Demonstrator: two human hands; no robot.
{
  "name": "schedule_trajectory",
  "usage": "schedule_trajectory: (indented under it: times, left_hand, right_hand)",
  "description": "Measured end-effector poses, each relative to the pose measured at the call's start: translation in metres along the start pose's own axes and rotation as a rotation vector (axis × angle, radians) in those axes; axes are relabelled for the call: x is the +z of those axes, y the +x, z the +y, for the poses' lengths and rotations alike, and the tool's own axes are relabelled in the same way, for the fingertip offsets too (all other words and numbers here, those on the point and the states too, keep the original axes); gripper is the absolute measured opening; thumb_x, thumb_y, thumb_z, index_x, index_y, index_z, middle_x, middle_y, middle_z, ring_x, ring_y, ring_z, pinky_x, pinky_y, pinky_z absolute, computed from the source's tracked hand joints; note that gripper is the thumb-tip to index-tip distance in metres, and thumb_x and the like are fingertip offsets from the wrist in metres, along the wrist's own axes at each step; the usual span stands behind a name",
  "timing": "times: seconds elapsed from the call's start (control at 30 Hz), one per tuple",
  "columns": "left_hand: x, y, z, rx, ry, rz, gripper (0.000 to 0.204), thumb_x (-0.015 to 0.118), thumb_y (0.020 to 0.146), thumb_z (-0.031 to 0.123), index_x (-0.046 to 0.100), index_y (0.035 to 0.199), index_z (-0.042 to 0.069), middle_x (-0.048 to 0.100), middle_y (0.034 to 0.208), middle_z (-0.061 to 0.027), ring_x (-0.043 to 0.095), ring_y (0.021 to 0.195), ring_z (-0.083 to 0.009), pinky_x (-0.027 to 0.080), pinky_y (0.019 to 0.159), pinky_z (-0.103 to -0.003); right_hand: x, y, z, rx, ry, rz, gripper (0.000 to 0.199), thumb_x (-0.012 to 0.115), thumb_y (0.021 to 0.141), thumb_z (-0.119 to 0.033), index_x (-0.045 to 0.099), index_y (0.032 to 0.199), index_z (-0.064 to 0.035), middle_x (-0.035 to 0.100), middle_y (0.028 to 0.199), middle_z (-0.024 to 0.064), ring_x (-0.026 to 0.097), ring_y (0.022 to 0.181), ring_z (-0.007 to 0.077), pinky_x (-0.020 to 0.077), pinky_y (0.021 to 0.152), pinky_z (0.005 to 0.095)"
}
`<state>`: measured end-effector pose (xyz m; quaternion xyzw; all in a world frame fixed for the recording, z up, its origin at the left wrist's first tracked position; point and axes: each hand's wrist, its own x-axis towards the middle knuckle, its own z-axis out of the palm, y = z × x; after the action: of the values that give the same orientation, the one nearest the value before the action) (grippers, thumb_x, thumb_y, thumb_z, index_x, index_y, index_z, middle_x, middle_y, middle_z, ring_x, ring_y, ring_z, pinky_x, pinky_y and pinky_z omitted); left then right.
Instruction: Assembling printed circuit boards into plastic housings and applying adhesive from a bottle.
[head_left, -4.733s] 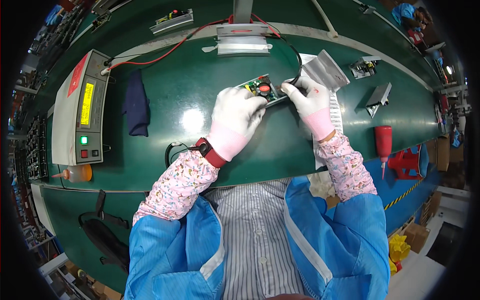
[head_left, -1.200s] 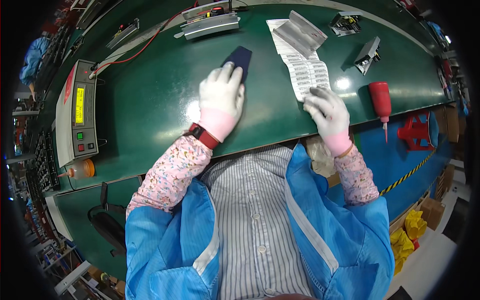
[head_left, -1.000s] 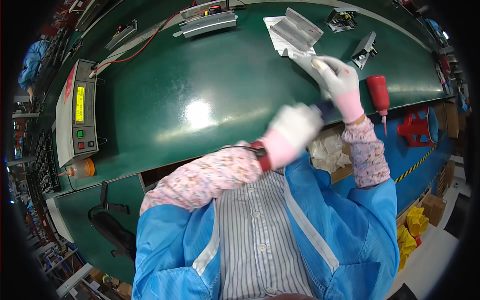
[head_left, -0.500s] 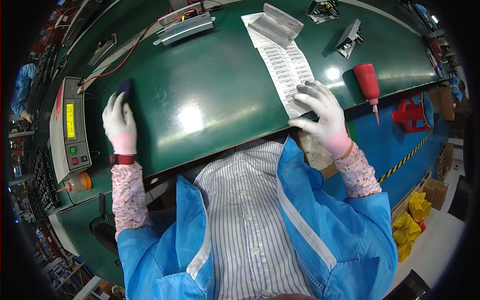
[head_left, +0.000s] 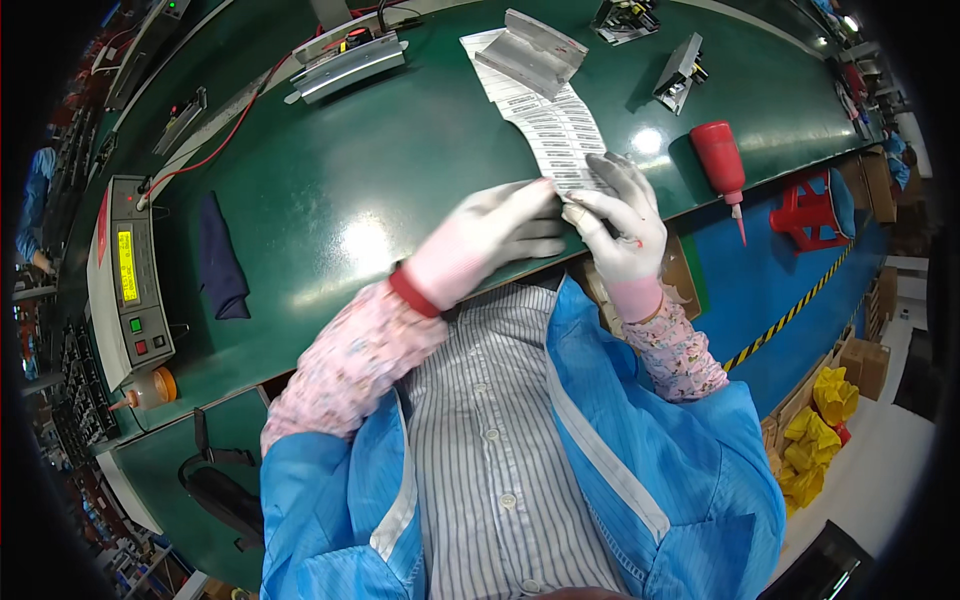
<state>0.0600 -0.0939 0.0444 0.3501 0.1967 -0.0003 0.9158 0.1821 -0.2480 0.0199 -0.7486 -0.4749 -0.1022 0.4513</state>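
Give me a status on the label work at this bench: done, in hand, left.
Done: the dark blue cloth lies set aside on the green bench, near the test meter. In hand: the left hand and right hand meet at the near end of the label strip, fingers pinching there. Left: most of the strip's labels look unpeeled.

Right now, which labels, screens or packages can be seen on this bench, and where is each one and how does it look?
Label sheet: long white strip with rows of small labels, near edge of the green bench; both hands, left hand and right hand, meet at its lower end.
Screen: narrow yellow-lit display on a grey tester box, far left.
Red squeeze bottle: right of the sheet, nozzle toward the person.
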Motion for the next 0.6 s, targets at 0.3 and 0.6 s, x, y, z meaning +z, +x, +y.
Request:
schedule_trajectory:
  times: [0.3, 0.6]
  left_hand:
    - [0.001, 0.062, -0.026, 0.027, -0.195, -0.047, 0.036, 0.058, 0.102, 0.011, 0.051, 0.129, -0.012, 0.064, 0.123, -0.0252, 0.07, 0.105, -0.029, 0.06, 0.09, -0.032]
    - [0.003, 0.061, -0.019, 0.015, -0.236, -0.05, 0.038, 0.055, 0.103, 0.01, 0.046, 0.133, -0.013, 0.062, 0.128, -0.0272, 0.069, 0.111, -0.0312, 0.059, 0.096, -0.035]
  right_hand:
    - [-0.041, 0.014, 0.022, 0.546, 0.295, -0.028, 0.02, 0.071, 0.085, -0.006, 0.076, 0.104, -0.0015, 0.067, 0.127, 0.0155, 0.061, 0.114, 0.0243, 0.0459, 0.104, 0.0332]
    - [-0.05, 0.026, 0.043, 0.796, 0.593, -0.208, 0.024, 0.068, 0.088, -0.002, 0.071, 0.11, 0.0076, 0.067, 0.124, 0.0146, 0.062, 0.103, 0.0159, 0.0505, 0.09, 0.025]
